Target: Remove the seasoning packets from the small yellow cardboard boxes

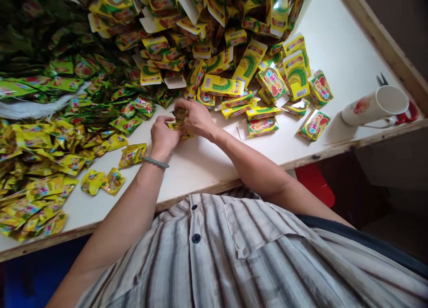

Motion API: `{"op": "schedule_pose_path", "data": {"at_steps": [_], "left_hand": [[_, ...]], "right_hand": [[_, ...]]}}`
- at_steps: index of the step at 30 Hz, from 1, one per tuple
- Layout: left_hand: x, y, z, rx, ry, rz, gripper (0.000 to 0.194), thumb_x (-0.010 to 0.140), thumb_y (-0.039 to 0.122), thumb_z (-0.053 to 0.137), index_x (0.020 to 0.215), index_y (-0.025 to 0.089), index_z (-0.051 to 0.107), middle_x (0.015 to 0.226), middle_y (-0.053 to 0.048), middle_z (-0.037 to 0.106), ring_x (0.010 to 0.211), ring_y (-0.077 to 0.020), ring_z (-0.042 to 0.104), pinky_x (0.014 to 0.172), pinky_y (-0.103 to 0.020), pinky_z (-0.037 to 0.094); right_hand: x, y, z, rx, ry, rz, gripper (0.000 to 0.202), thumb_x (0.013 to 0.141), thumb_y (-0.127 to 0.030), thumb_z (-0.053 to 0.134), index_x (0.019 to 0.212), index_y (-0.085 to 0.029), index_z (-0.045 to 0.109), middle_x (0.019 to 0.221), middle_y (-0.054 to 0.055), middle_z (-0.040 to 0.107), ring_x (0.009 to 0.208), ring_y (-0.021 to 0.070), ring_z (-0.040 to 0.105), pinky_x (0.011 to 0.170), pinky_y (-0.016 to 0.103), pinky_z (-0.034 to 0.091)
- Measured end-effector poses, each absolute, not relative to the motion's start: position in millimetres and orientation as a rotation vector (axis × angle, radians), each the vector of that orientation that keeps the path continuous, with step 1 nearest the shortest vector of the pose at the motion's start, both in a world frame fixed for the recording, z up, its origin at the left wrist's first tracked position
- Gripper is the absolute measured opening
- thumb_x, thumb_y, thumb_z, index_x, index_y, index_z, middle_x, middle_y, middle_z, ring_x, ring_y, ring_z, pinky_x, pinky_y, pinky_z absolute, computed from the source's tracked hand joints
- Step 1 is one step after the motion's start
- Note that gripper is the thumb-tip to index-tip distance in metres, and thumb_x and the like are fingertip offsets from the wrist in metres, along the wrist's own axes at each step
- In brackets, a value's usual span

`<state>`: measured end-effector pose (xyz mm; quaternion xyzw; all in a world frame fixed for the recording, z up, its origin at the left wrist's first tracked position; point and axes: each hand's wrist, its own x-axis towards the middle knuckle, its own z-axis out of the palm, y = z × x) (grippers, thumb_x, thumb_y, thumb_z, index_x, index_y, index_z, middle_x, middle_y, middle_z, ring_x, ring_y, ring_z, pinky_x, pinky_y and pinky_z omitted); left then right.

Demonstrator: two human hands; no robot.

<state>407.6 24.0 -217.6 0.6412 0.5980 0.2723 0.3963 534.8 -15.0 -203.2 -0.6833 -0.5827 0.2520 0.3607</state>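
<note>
My left hand [163, 138], with a beaded bracelet at the wrist, and my right hand [199, 118] come together over the white table. Between them are small shiny yellow sachets [177, 126], pinched by the fingers of both hands. A darker green piece shows under the right fingers, partly covered. Left of my hands lie a loose yellow sachet [133, 155] and a heap of green sachets [129, 116]. Just beyond my right hand, small yellow-and-green cartons [222, 85] lie in a jumble, several with flaps open.
A larger heap of yellow sachets [36, 165] spreads across the left side. Cartons are piled high at the back. A white mug [374, 105] stands near the right edge, with red-handled scissors [409, 114] behind it. A wooden rim [384, 49] borders the white table [207, 165].
</note>
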Motion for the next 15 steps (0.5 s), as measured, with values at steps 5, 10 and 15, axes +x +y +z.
{"op": "schedule_pose_path", "data": {"at_steps": [5, 10, 15], "left_hand": [[394.5, 23.9, -211.0, 1.322, 1.427, 0.844, 0.013, 0.068, 0.018, 0.065, 0.070, 0.019, 0.052, 0.062, 0.005, 0.056, 0.055, -0.0103, 0.056, 0.058, -0.024, 0.050], [387.8, 15.7, -192.4, 0.992, 1.121, 0.927, 0.015, 0.068, 0.019, 0.070, 0.064, 0.019, 0.055, 0.059, 0.004, 0.059, 0.055, -0.0109, 0.059, 0.056, -0.022, 0.053], [385.5, 16.0, -188.6, 1.043, 1.093, 0.954, 0.025, 0.065, 0.030, 0.079, 0.064, 0.018, 0.057, 0.058, 0.004, 0.059, 0.053, -0.0101, 0.059, 0.051, -0.020, 0.050]], "right_hand": [[536.3, -15.2, -186.1, -1.418, -1.449, 0.969, 0.026, 0.073, -0.025, 0.048, 0.094, -0.018, 0.063, 0.089, 0.001, 0.064, 0.086, 0.0151, 0.054, 0.076, 0.029, 0.043], [531.8, -20.3, -186.1, -1.393, -1.526, 0.902, 0.029, 0.070, -0.023, 0.054, 0.099, -0.016, 0.058, 0.077, -0.001, 0.057, 0.074, 0.0149, 0.049, 0.070, 0.028, 0.041], [536.3, -19.5, -189.9, -1.428, -1.490, 0.895, 0.030, 0.073, -0.020, 0.061, 0.101, -0.016, 0.052, 0.077, -0.002, 0.052, 0.073, 0.0145, 0.047, 0.069, 0.027, 0.039]]}}
